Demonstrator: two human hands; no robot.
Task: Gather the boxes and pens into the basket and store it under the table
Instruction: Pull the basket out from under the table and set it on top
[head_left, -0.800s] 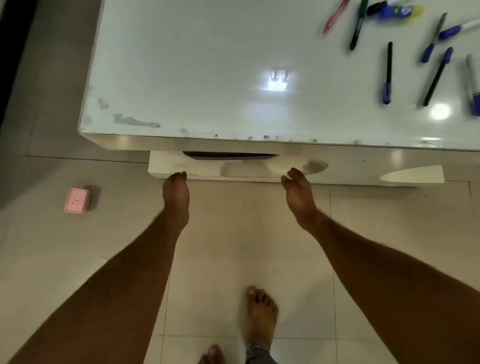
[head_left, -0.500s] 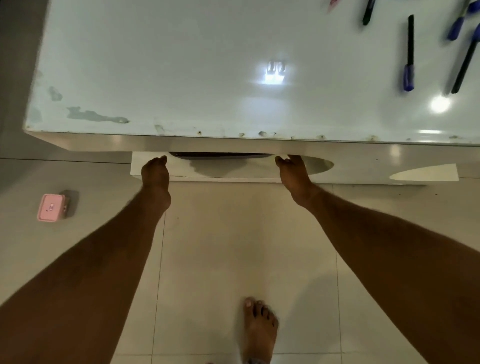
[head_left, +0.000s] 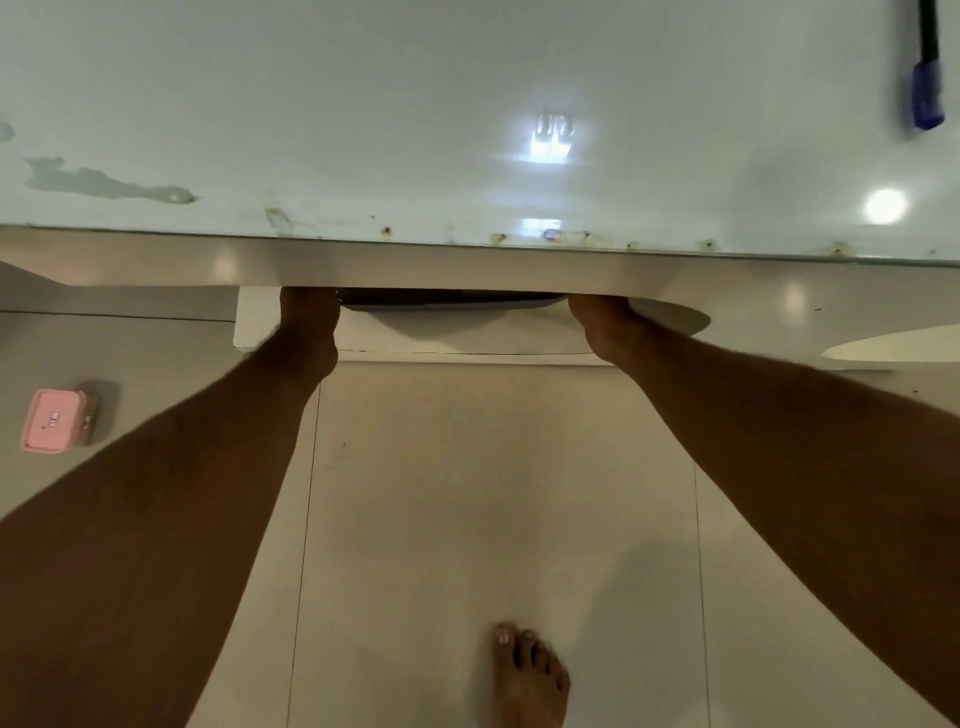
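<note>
Both hands pushed further under the table (head_left: 467, 156) edge since earlier, left hand (head_left: 307, 325) and right hand (head_left: 602, 325) flanking the dark basket (head_left: 447, 300) beneath, fingers hidden so grip cannot be told, pen (head_left: 927, 78) on top, pink box (head_left: 52, 421) on floor.

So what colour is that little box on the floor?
Pink; the small box lies on the floor tiles, seen in the head view.
</note>
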